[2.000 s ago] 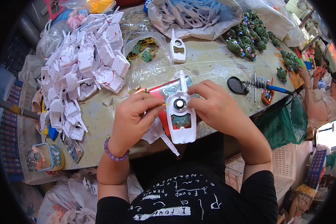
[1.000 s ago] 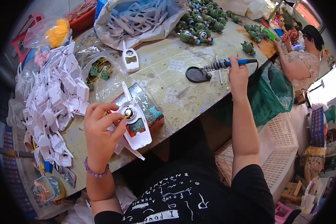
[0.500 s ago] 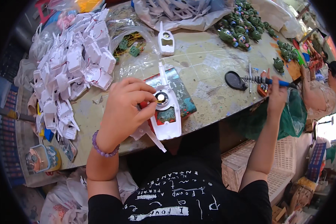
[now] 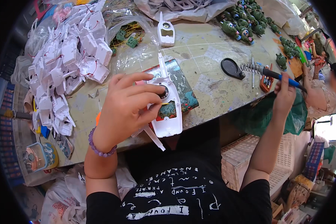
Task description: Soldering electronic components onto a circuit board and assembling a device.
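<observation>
A white antenna-shaped toy handset shell (image 4: 171,128) lies on a dark, paint-marked block (image 4: 186,95) in front of me. My left hand (image 4: 132,102) is over the shell, fingertips at the round black speaker (image 4: 163,92). A thin yellow wire (image 4: 165,103) sticks out from the pinch of its thumb and fingers. To the right, my right hand (image 4: 284,95) closes round the blue handle of a soldering iron (image 4: 278,75). The iron's front end is in the wire coil of a stand (image 4: 249,67) with a round black base. Another white piece (image 4: 154,137) lies partly under the shell.
White wired shells (image 4: 71,56) are heaped at left, near green circuit boards (image 4: 132,42). One more shell (image 4: 166,35) lies beyond the block. Green toy figures (image 4: 246,28) fill the far right. A plastic tub (image 4: 41,156) stands at the left edge; another person (image 4: 319,93) sits at right.
My left fingers have spread over the speaker, now hiding its bright centre. My right hand has shifted slightly right and down, the iron still in the coil. The whole view has shifted slightly.
</observation>
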`<action>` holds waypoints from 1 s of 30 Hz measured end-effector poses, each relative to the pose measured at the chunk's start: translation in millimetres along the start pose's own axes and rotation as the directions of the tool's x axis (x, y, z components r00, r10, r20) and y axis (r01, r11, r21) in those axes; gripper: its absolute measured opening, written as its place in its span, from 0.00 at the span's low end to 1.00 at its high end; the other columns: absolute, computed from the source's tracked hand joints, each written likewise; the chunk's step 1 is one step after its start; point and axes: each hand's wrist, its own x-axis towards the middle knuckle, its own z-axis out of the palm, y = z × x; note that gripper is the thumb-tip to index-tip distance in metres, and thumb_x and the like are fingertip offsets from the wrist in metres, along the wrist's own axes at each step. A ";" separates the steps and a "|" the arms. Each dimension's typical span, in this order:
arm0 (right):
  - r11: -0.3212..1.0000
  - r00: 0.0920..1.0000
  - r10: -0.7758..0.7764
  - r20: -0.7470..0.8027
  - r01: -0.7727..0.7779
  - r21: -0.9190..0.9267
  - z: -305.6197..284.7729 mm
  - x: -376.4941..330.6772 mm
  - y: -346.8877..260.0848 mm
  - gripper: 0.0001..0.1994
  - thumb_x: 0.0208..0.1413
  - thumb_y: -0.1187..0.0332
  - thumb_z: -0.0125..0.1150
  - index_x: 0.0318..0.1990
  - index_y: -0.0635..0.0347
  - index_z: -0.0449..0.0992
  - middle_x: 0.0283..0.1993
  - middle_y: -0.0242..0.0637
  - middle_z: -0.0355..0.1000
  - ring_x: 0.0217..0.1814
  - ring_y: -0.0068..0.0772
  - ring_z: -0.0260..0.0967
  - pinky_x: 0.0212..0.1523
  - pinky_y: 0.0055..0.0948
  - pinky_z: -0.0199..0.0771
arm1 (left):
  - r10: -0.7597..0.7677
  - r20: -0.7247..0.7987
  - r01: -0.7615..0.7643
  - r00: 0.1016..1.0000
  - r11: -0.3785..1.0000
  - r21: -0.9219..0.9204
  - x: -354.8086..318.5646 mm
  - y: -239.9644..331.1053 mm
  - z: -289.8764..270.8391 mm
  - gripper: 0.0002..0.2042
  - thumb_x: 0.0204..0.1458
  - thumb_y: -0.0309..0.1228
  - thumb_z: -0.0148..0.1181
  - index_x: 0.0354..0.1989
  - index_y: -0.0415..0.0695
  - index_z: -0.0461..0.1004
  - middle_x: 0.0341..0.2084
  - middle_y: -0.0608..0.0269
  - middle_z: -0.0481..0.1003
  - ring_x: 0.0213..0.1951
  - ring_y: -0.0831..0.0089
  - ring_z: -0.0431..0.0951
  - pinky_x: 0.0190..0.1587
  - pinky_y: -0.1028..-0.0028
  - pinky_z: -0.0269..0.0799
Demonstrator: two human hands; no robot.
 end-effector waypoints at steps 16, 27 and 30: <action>0.920 0.883 -0.198 -0.426 0.318 0.230 -48.6 -48.1 -30.7 0.15 0.63 0.61 0.54 0.42 0.70 0.71 0.23 0.31 0.62 0.22 0.18 0.57 0.23 0.17 0.55 | 0.063 0.136 -0.075 0.989 0.994 0.084 8.2 7.2 -0.4 0.06 0.43 0.27 0.64 0.28 0.47 0.73 0.37 0.70 0.79 0.49 0.68 0.75 0.52 0.62 0.63; 0.774 0.810 -0.574 -0.121 0.585 0.244 10.2 -116.5 -50.8 0.18 0.65 0.52 0.44 0.34 0.59 0.62 0.20 0.28 0.52 0.18 0.19 0.48 0.20 0.22 0.46 | -0.209 -0.015 0.203 0.978 0.964 -0.169 -4.5 -4.1 0.8 0.03 0.39 0.26 0.64 0.22 0.44 0.76 0.38 0.64 0.80 0.51 0.58 0.74 0.53 0.61 0.62; 0.763 0.792 -0.606 0.074 0.553 0.335 27.0 -130.9 -64.5 0.18 0.62 0.51 0.50 0.35 0.58 0.61 0.21 0.30 0.55 0.18 0.23 0.53 0.20 0.23 0.51 | -0.196 -0.023 0.190 0.980 0.970 -0.150 -1.9 -0.1 3.0 0.02 0.38 0.26 0.63 0.20 0.44 0.76 0.36 0.65 0.80 0.50 0.59 0.75 0.52 0.61 0.62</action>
